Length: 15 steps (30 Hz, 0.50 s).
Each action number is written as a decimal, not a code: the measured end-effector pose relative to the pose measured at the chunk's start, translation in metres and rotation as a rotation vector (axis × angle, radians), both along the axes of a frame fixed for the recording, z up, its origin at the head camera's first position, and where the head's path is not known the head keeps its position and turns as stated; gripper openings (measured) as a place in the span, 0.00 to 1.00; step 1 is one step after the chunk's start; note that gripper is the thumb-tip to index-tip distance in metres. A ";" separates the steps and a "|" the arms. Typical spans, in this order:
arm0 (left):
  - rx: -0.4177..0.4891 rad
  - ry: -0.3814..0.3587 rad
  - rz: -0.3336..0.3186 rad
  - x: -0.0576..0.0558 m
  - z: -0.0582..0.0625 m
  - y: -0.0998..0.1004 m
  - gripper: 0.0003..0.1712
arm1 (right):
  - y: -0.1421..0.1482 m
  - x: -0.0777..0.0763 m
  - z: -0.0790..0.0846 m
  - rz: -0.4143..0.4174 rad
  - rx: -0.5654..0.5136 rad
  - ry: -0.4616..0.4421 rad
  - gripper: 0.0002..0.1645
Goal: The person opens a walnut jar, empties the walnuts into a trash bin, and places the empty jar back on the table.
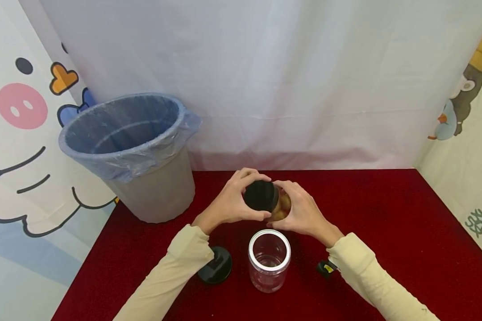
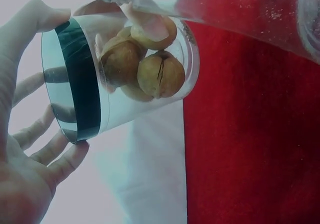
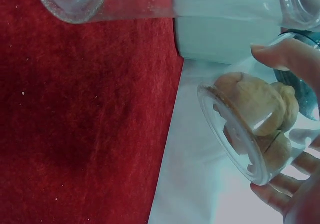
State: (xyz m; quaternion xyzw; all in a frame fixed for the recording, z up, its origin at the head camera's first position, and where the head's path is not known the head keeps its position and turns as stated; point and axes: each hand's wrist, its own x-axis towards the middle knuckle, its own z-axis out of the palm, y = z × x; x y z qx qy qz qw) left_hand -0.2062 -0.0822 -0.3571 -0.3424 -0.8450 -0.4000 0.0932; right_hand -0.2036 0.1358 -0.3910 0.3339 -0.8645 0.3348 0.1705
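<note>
Above the red cloth I hold a clear jar (image 2: 112,112) on its side, its black lid (image 1: 260,196) toward the left. Several round brown nuts (image 2: 161,75) sit inside; one has a dark crack in its shell. My left hand (image 1: 232,199) grips the lid, thumb and fingers spread round its rim. Around the clear body curls my right hand (image 1: 304,213), toward the jar's base. Nearer to me, a second clear jar (image 1: 267,277) stands upright with an uncovered mouth and a white rim. A loose black lid (image 1: 218,269) lies left of it, partly under my left sleeve.
A grey bin (image 1: 160,194) with a bluish plastic liner (image 1: 144,158) stands at the back left of the red cloth (image 1: 385,223). Beside my right cuff is a small black object (image 1: 325,269) with a yellow mark. White curtain (image 1: 305,89) hangs behind.
</note>
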 end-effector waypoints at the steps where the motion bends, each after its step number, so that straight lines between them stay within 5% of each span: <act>1: 0.000 0.005 0.004 0.000 0.000 0.001 0.41 | 0.000 0.000 0.000 0.005 0.000 0.007 0.55; 15: 0.067 -0.099 0.187 0.002 0.001 0.005 0.38 | -0.004 -0.007 0.000 -0.034 -0.017 0.140 0.53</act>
